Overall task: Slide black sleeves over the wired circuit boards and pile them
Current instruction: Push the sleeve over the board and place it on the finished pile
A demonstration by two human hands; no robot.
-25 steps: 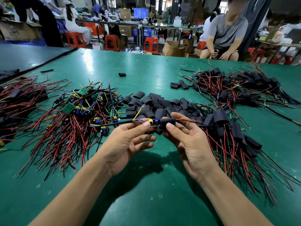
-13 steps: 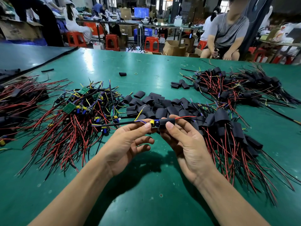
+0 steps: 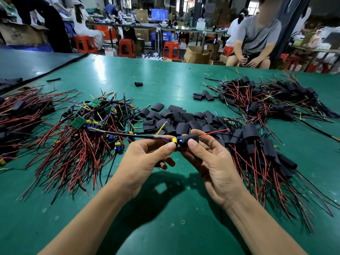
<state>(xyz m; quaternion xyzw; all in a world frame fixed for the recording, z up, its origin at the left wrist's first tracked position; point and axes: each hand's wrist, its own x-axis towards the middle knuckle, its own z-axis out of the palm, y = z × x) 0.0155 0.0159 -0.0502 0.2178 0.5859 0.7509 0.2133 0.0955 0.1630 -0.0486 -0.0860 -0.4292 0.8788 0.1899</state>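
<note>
Green counter (image 3: 184, 74), busy workshop behind. Wired board (image 3: 175, 141) is pinched by left hand (image 3: 145, 161); sleeve (image 3: 190, 139) is pinched by right hand (image 3: 211, 162) fingers (image 3: 192, 143).

Green surface (image 3: 165, 223), with a heap of loose sleeves (image 3: 176, 116) at its middle. Just nearside of the heap, raised off the surface, the left grip (image 3: 145, 159) pinches a circuit board (image 3: 175, 141) by its yellow and blue parts. The right grip (image 3: 215, 166) pinches a black sleeve (image 3: 191, 138) sitting partly over the board's other end, and a red wire leaves the sleeve's open mouth. Left of the heap is a bare-board pile (image 3: 88, 129) with red leads fanned out. Right of the heap, touching it, is a sleeved pile (image 3: 261, 146). Beyond the heap to the right is a second sleeved pile (image 3: 266, 96).
</note>
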